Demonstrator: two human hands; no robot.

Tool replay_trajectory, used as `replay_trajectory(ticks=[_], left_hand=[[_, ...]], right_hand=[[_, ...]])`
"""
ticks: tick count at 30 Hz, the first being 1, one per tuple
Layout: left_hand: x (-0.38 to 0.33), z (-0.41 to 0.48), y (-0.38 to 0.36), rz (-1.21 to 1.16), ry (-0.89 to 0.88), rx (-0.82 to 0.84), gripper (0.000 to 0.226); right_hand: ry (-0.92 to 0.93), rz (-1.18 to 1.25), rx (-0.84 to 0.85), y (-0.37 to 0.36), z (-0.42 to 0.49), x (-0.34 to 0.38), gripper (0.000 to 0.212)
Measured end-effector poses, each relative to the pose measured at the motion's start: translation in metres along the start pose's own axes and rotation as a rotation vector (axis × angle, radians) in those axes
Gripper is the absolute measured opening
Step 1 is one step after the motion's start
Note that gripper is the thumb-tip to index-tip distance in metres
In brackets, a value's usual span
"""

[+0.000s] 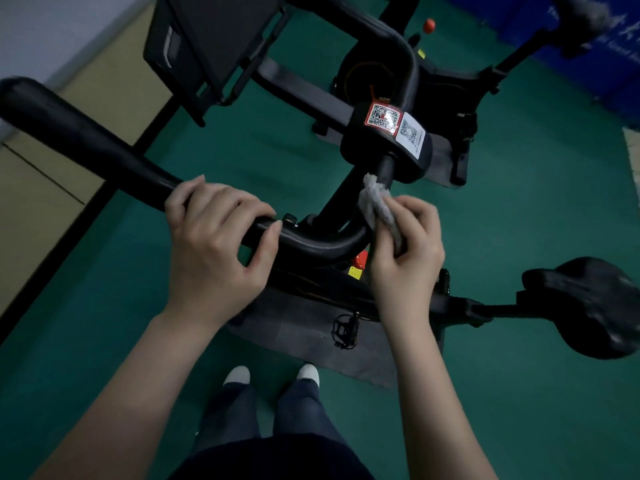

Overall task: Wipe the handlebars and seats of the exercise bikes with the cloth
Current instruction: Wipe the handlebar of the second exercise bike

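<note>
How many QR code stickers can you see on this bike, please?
2. A red-bordered sticker sits on the black centre pad between the handlebars, and a white sticker lies directly to its right. Others may be hidden on faces out of view.

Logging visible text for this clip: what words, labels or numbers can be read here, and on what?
None can be read.
Red-bordered QR sticker on the handlebar pad: print too small.
White QR sticker beside it: print blurred.
Blue banner, top right: white lettering blurred.
</note>
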State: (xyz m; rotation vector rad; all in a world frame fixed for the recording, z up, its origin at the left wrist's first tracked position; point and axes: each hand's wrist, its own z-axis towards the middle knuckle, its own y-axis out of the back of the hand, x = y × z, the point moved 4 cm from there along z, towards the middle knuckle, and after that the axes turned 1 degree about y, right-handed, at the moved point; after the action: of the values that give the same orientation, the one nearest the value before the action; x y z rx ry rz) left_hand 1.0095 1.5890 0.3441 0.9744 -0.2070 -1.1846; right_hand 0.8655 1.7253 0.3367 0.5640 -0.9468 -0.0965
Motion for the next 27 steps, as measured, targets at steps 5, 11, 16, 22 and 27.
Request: replay_trajectory(ticks=[5,11,16,22,27], left_hand=[[-0.016,-0.003,-0.002,0.034,0.011,-0.017,0.023],[-0.035,-0.011,-0.013,0.028,0.055,-0.006,0.025],[-0.037,-0.011,-0.014,0.038,0.08,-0.012,0.026],[-0.037,-0.011,-0.015,0.05,0.084,-0.009,0.027],[-0.038,-0.01,-0.014,0.056,0.096,-0.004,0.027]], right_hand=[[0.164,0.023,0.051,0.005,-0.005,0.005,0.029],[0.151,0.026,0.097,0.001,0.041,-0.01,0.024],[0.118,0.045,0.101,-0.001,0.059,-0.014,0.022],[0.326,0.019,0.355,0.004,0.051,-0.004,0.022],[0.235,-0.001,0.31,-0.002,0.07,-0.007,0.018]])
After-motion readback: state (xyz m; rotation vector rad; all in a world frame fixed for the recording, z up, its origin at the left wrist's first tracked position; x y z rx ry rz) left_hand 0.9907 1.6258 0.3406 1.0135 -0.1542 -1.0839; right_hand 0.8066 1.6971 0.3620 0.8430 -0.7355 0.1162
